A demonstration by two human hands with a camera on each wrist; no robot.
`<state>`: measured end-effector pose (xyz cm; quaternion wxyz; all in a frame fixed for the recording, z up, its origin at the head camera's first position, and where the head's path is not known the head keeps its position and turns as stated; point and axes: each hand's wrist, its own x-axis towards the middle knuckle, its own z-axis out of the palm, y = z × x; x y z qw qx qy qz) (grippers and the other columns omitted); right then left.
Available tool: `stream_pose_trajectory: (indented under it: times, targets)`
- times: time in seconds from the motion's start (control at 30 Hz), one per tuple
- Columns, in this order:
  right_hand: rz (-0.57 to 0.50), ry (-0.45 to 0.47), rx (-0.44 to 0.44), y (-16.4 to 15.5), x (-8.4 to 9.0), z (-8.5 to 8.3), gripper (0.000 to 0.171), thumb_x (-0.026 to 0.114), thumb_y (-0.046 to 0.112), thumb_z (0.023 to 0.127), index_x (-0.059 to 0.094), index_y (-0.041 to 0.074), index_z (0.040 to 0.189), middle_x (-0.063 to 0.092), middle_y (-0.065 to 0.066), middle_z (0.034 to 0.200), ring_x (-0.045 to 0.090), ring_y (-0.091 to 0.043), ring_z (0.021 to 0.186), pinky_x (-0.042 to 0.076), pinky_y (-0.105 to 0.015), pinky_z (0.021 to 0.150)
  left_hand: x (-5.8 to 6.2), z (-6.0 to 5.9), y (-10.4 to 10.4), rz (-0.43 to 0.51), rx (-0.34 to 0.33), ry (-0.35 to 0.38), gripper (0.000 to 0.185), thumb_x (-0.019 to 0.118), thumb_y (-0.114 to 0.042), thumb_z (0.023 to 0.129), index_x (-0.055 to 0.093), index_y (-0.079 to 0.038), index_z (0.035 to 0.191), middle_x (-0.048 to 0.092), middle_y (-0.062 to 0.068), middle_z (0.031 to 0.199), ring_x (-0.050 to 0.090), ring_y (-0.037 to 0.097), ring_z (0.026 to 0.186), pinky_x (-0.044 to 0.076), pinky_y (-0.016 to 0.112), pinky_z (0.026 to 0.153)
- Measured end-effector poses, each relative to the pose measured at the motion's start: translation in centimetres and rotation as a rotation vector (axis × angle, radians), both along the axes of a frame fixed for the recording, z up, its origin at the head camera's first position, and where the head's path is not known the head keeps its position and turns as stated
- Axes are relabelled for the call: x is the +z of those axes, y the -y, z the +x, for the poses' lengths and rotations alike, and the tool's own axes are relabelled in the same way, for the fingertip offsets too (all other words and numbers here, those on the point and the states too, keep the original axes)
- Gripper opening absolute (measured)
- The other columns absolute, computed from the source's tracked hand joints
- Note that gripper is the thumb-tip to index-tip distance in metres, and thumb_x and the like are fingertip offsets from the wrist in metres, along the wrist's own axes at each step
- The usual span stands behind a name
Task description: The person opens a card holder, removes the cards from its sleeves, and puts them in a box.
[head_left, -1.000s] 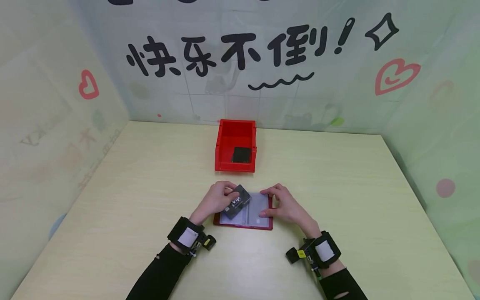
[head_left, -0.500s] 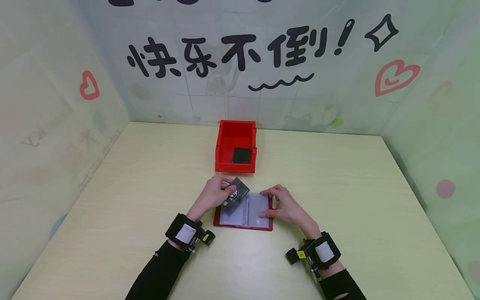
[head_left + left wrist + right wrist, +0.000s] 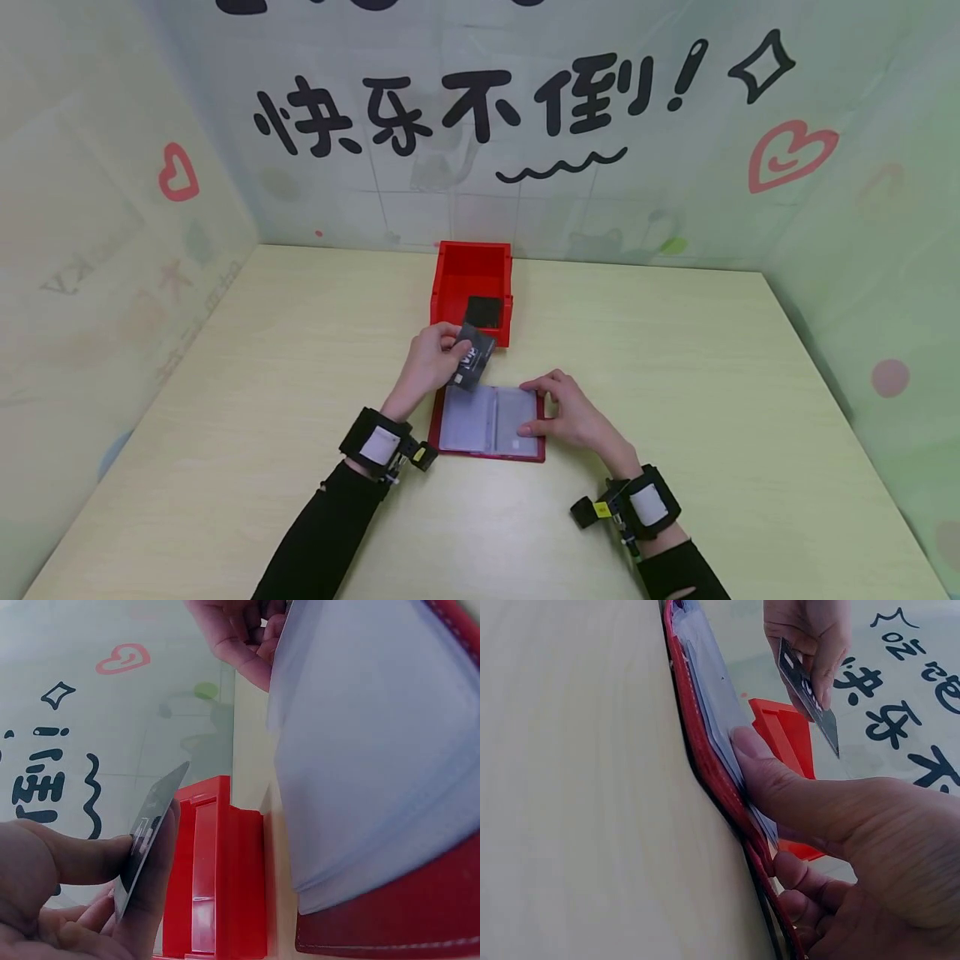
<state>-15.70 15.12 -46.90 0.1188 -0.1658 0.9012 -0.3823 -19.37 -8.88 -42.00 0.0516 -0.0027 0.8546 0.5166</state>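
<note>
A dark grey card (image 3: 474,358) with "VIP" lettering is pinched between the thumb and fingers of my left hand (image 3: 429,362), tilted in the air. In the head view it overlaps the front of the red bin (image 3: 472,260). Below it lies an open red card holder (image 3: 467,423) with clear plastic sleeves. My right hand (image 3: 572,414) grips the right side of that holder, its thumb (image 3: 769,769) pressing on the sleeves in the right wrist view. Inside the bin, near its front, lies a black card-like item (image 3: 483,311).
The pale wooden table (image 3: 675,358) extends to both sides of the holder. A printed backdrop (image 3: 450,200) with black characters and hearts closes off the back and sides. Each wrist carries a strapped camera (image 3: 626,504).
My left hand has lifted the card off the left sleeve and carried it away toward the bin. The right hand and the card holder stay where they were.
</note>
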Motion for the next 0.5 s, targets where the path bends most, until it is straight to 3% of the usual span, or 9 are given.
stream_pose_trajectory:
  times: [0.5]
  targets:
    - [0.020, 0.002, -0.002, 0.1, 0.2, 0.1, 0.061, 0.087, 0.027, 0.077, 0.064, 0.010, 0.131, 0.056, -0.007, 0.114, 0.048, -0.024, 0.110, 0.045, -0.038, 0.093, 0.6, -3.4, -1.3, 0.054, 0.065, -0.074, 0.039, 0.058, -0.007, 0.100, 0.054, 0.004, 0.137, 0.064, 0.026, 0.131, 0.066, 0.035, 0.110, 0.056, 0.045, 0.098]
